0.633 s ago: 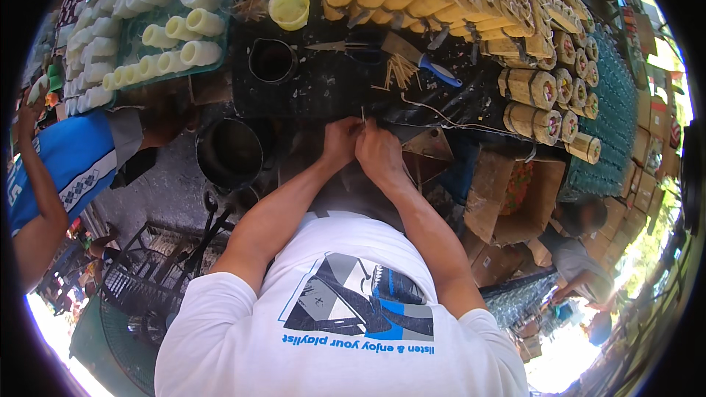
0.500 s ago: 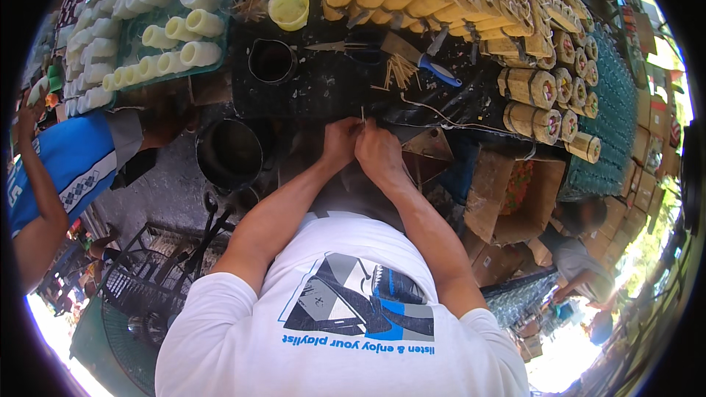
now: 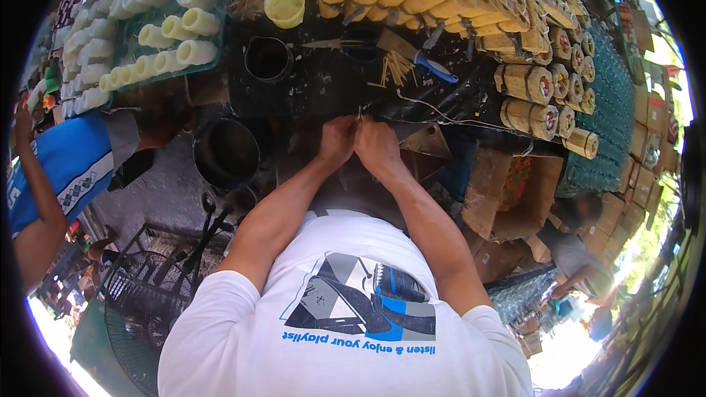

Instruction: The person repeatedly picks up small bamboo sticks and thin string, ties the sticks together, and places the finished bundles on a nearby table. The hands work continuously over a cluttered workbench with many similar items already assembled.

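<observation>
Holds a thin, pale stick-like piece (image 3: 359, 112) in clamped fingers of left hand (image 3: 337, 140) and right hand (image 3: 377, 148), pointing lengthwise toward black-covered bench (image 3: 316, 90).

the left hand (image 3: 338, 138) and right hand (image 3: 376, 148) are side by side at the near edge of a black-covered table (image 3: 316, 88), fingertips drawn together on a thin pale piece (image 3: 359, 112) — its lower part hidden by the fingers. noted on the table: a dark jug (image 3: 268, 66), a yellow cup (image 3: 284, 7), scissors (image 3: 359, 48), and loose thin sticks (image 3: 398, 71) beside a blue-handled blade (image 3: 435, 66). at right, tan tubes (image 3: 528, 116) lie stacked. at left, pale cups (image 3: 170, 61) stand in rows. nearer the wearer: a large dark pot (image 3: 226, 153) to the left, an open cardboard box (image 3: 482, 184) to the right — red and green matter visible inside.
</observation>
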Demonstrator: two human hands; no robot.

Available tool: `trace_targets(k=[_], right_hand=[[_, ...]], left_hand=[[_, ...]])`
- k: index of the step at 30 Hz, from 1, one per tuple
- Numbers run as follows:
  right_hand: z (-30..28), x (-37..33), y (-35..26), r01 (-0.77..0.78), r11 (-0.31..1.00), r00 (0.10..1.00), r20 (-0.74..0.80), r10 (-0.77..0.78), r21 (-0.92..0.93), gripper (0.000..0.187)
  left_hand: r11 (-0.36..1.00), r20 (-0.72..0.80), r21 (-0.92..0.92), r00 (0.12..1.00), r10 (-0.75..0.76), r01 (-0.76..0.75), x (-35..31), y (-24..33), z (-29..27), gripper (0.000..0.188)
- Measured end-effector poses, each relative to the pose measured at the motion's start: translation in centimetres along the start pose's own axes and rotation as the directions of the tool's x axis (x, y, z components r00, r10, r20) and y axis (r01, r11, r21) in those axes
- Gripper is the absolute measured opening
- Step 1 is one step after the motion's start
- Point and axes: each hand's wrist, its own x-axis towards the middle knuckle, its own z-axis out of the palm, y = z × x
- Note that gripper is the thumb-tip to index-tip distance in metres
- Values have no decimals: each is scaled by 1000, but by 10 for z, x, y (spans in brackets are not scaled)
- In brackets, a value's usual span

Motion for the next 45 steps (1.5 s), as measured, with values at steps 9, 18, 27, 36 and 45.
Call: trace_targets(k=[9, 18, 27, 36, 45], right_hand=[[-6, 0, -2, 13, 979, 999, -28, -19, -202, 18], [-64, -16, 0, -25, 892, 977, -179, 118, 451, 20], [-70, -21, 4, -213, 683, 971, 72, 229, 698, 29], [-49, -28, 37, -359, 423, 906, 201, 373, 832, 18], [-48, -35, 55, -409, 459, 894, 244, 376, 789, 31]], left_hand=[[995, -42, -81, 998, -55, 52, 2, 16, 0, 10], [946, -56, 312, 992, 116, -93, 41, 88, -92, 16], [581, -315, 807, 910, 270, 107, 200, 89, -229, 17], [796, 195, 435, 907, 374, -422, 118, 84, -85, 14], [837, 200, 448, 948, 248, -313, 97, 50, -12, 12]])
